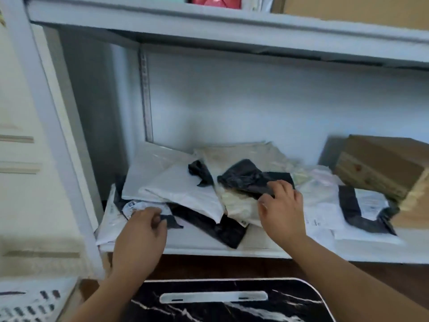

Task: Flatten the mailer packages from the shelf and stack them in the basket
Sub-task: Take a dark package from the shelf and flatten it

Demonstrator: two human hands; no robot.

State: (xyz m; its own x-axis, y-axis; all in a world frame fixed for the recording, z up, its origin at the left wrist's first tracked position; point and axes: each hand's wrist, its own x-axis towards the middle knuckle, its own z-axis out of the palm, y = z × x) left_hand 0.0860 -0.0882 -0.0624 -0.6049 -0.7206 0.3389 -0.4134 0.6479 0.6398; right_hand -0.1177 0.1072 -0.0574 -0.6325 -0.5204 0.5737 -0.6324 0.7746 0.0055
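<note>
We see a heap of mailer packages (185, 194) on the white shelf (209, 248), white, cream and black ones overlapping, most of them crumpled. Our left hand (139, 231) is at the shelf's front left, fingers curled round a black flap (170, 220) at the edge of the heap. Our right hand (282, 210) is toward the middle of the shelf, fingers curled over a crumpled black mailer (250, 176) that lies on a cream one (239, 204). A brown cardboard box (380, 168) sits at the shelf's right end. A white slotted basket (30, 303) shows below the shelf, to its left. A black marbled panel (232, 307) lies below the shelf's front edge.
</note>
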